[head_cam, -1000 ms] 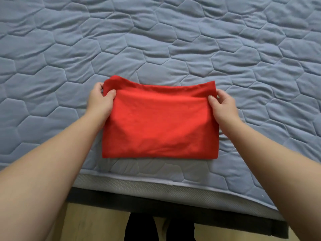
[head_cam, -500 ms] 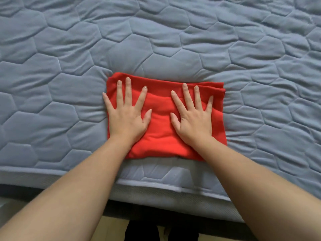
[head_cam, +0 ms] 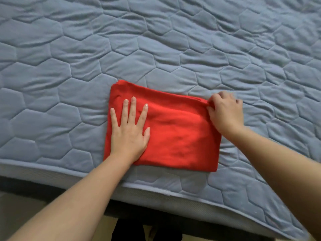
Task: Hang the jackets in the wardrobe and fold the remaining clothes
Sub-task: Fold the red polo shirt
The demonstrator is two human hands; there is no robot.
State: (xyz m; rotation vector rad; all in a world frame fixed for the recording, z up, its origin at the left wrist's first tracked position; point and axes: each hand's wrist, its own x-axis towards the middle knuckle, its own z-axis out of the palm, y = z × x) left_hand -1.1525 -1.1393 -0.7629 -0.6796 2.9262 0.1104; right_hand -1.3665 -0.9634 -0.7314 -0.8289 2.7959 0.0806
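Observation:
A red garment [head_cam: 175,129], folded into a flat rectangle, lies on the blue quilted mattress [head_cam: 156,49] near its front edge. My left hand [head_cam: 129,131] presses flat on the garment's left half with fingers spread and straight. My right hand [head_cam: 225,113] is at the garment's far right corner, its fingers curled and pinching the folded edge there; it is slightly blurred.
The mattress stretches far back and to both sides with a hexagon stitch pattern. Its front edge [head_cam: 156,193] runs just below the garment, with a dark bed frame and pale floor [head_cam: 15,209] beneath. My dark trouser legs [head_cam: 132,230] show at the bottom.
Both hands went from gripping the garment's sides to pressing flat on it. Now the right hand has left the middle and pinches the far right corner; the left stays flat.

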